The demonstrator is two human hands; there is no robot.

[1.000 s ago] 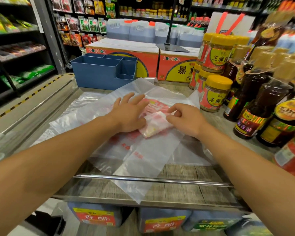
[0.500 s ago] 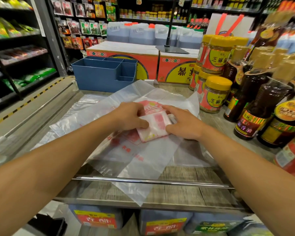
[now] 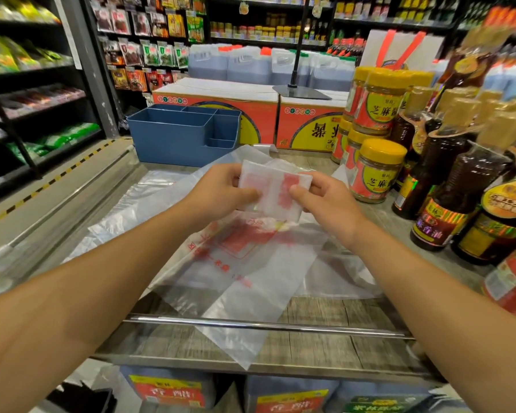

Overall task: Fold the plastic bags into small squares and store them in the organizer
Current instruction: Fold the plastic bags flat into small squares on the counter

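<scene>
- since the earlier frames, both hands have lifted the folded bag (image 3: 276,189) up off the pile; before, it was being pressed flat against the loose sheets.
- left hand (image 3: 221,190) pinches the left edge of that small square, thumb on the near face and fingers behind it.
- right hand (image 3: 325,201) clamps the right edge the same way, so the two hands sit close together with the square stretched between them.
- folded bag is whitish with red print, held in the air above the unfolded plastic bags (image 3: 236,263), which lie spread over the wooden shelf top (image 3: 325,344) and hang past its metal rail (image 3: 265,324).
- blue organizer (image 3: 182,135) stands farther back on the shelf, beyond the hands and apart from them, its compartments open to the top.
- jars (image 3: 376,171) with yellow lids and dark sauce bottles (image 3: 459,192) crowd the right side.
</scene>
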